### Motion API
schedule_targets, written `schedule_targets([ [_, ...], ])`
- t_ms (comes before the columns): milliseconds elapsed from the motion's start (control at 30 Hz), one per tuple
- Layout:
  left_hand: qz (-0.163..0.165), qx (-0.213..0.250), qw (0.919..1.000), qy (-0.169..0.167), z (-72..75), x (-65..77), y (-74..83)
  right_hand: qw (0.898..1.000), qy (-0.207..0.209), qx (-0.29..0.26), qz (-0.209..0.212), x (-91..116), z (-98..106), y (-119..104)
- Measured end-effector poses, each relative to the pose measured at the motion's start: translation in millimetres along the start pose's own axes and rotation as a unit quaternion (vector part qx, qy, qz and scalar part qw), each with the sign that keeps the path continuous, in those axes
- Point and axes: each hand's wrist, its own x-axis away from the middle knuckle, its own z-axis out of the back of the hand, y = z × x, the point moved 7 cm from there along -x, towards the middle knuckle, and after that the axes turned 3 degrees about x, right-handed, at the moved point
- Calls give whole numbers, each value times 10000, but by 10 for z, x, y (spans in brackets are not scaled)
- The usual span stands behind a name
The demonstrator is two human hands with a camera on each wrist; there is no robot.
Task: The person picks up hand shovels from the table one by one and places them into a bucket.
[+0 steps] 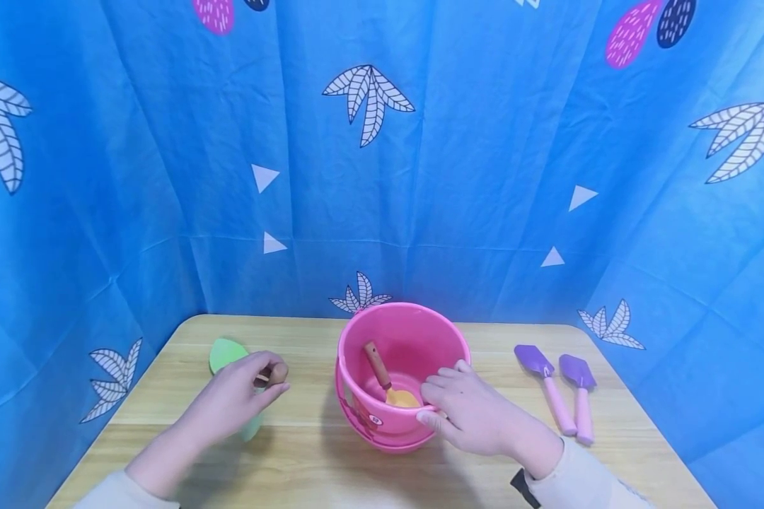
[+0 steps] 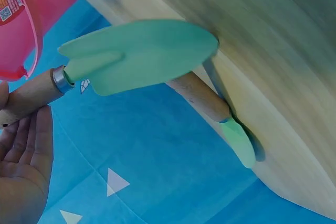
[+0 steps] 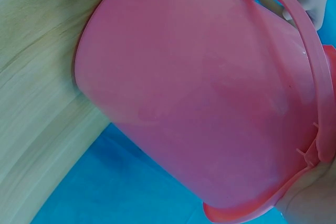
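My left hand (image 1: 255, 385) holds a green trowel (image 2: 152, 53) by its wooden handle, left of the bucket. The trowel's blade hangs below that hand, mostly hidden in the head view. Under it, a second green garden tool (image 2: 239, 142) with a wooden handle lies on the table. My right hand (image 1: 474, 410) grips the near right rim of a pink bucket (image 1: 391, 424), fingers over the edge and thumb outside. Inside the bucket leans a yellow tool (image 1: 401, 398), its brown handle pointing up and left.
Two small shovels lie side by side on the right, a purple shovel (image 1: 535, 360) and its twin (image 1: 577, 371), both with pink handles. The wooden table (image 1: 305, 452) ends at a blue patterned curtain (image 1: 503, 141) behind and on both sides. The bucket's handle (image 3: 307, 35) hangs down its side.
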Motion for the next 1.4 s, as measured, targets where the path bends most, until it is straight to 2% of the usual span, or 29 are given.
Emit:
schedule_targets([
  [333, 55, 405, 9991, 150, -15, -27, 63, 10000, 37, -31, -1, -4, 10, -7],
  [533, 146, 558, 9982, 158, -34, -60, 82, 10000, -26, -67, -58, -3, -1, 0],
  [900, 119, 1054, 9943, 127, -73, -98, 157, 9998, -131, -89, -120, 0, -18, 1],
  [1100, 167, 1146, 9932, 109, -82, -132, 208, 9998, -120, -67, -116, 0, -13, -2],
  [1233, 151, 1190, 9925, 241, -62, -156, 245, 9998, -131, -73, -120, 0, -9, -4],
  [1400, -94, 1216, 9913, 484, -17, -204, 305, 9999, -116, -51, -95, 2, -9, 3],
])
